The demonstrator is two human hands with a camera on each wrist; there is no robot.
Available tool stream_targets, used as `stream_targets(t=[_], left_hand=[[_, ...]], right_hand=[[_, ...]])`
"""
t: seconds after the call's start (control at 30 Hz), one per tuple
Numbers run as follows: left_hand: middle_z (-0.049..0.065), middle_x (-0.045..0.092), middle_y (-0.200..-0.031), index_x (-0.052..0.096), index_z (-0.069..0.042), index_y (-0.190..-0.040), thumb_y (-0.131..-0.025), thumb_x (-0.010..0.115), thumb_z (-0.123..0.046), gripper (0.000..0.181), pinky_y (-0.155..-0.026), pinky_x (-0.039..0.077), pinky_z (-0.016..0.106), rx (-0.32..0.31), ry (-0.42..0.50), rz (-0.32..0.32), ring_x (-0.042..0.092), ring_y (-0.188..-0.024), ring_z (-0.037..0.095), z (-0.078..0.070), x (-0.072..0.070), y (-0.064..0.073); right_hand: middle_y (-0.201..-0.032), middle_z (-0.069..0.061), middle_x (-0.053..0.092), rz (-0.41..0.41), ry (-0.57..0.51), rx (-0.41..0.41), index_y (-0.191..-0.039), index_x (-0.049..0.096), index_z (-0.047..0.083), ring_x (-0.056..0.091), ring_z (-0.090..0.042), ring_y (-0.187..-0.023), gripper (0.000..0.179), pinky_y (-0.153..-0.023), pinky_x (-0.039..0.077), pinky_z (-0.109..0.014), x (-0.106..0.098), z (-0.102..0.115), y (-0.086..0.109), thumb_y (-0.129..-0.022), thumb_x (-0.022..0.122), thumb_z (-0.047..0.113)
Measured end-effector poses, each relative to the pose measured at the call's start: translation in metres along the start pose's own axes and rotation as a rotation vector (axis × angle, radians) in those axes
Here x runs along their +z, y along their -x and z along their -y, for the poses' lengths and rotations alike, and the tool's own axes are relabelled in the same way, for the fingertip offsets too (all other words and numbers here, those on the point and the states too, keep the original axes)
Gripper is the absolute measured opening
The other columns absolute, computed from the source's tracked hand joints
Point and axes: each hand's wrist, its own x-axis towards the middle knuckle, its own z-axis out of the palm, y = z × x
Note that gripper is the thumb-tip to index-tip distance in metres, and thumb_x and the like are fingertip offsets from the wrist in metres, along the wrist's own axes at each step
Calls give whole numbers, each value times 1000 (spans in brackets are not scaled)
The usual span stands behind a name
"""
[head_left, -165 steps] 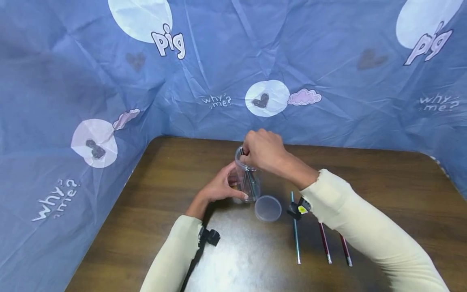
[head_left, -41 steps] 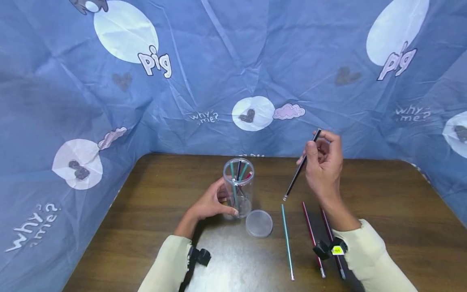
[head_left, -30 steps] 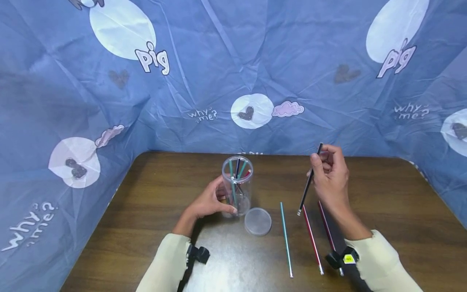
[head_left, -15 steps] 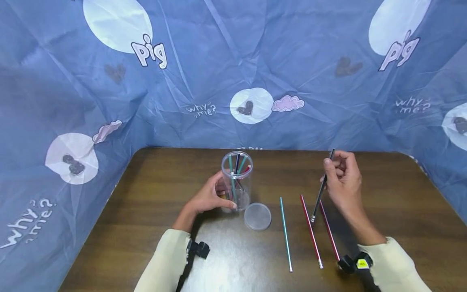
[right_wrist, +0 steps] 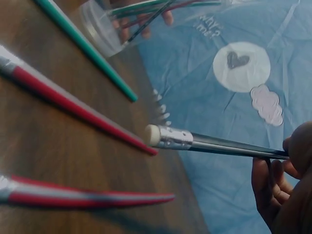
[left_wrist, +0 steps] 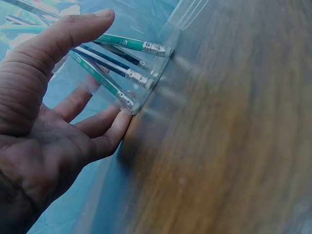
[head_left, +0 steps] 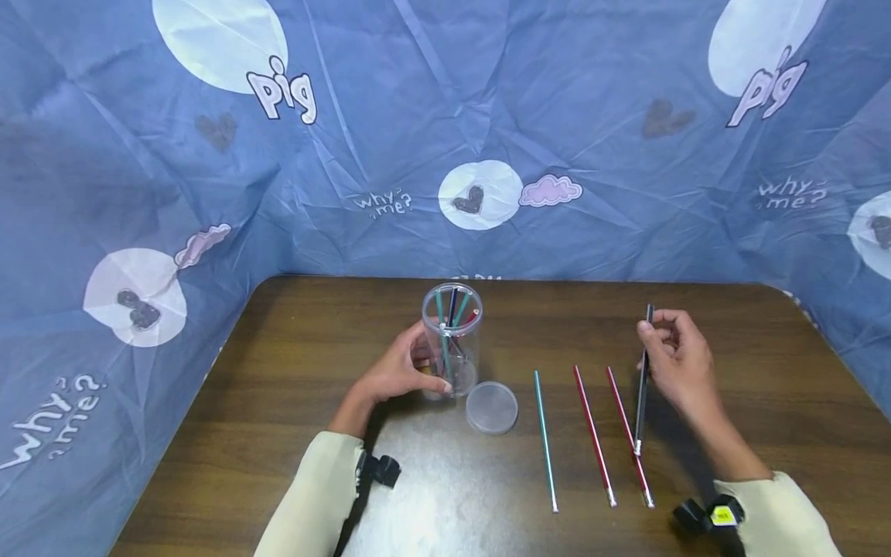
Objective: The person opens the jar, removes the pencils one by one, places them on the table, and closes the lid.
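My left hand [head_left: 400, 367] grips a clear plastic jar [head_left: 468, 363] round its lower side; the jar stands upright and uncovered on the table. Several green, dark and red pencils [left_wrist: 139, 78] lean inside it, and in the left wrist view eraser ends rest at its bottom. My right hand [head_left: 678, 363] pinches a black pencil [head_left: 642, 402] near its upper end, eraser end down. That eraser end overlaps the right-hand red pencil [head_left: 622, 402] in the head view. Left of it lie another red pencil [head_left: 592, 429] and a green pencil [head_left: 546, 441], roughly parallel on the table.
A round translucent lid [head_left: 491, 408] lies flat just right of the jar's base. The brown wooden table [head_left: 334, 325] ends at a blue printed cloth [head_left: 599, 240] hanging along the back and sides. Each wrist carries a small black camera [head_left: 381, 470].
Earlier my right hand was at the jar's mouth; since then it has come away with the black pencil, moving right and lower over the red pencils. My left hand stays on the jar.
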Motion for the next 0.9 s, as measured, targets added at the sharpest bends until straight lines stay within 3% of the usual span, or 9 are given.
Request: stream_targets(t=[0.23,0.5,0.67,0.9], left_hand=[[23,62,-125,43,-2,-142,-60,87,12,93,-98,51,46,-8,-13,-5,62,-111,35,0,-1,0],[22,64,-123,43,-3,-141,-61,87,11,93,-98,52,44,10,-19,0,63,-109,31,2,-2,-1],[22,64,-121,43,-2,-142,-61,87,11,93,-98,52,43,10,-22,-4,64,-107,30,3,-2,0],[23,63,-123,44,0,-141,-63,87,11,90,-98,51,44,34,-6,-3,62,-110,33,2,-1,0]], right_hand=[[-75,17,58,60,54,15,-119,51,-4,61,-6,-50,29,-44,49,-21,-7,-17,6,-102,57,19],[-80,-18,67,110,182,3,-119,53,-6,58,-3,-49,31,-47,45,-19,-13,-33,11,-102,56,21],[-78,-13,65,136,281,16,-116,56,-4,55,-5,-53,31,-50,42,-22,-15,-41,13,-102,57,24],[-77,-8,58,213,413,66,-111,58,-4,49,-18,-64,32,-55,38,-31,-12,-53,18,-102,57,27]])
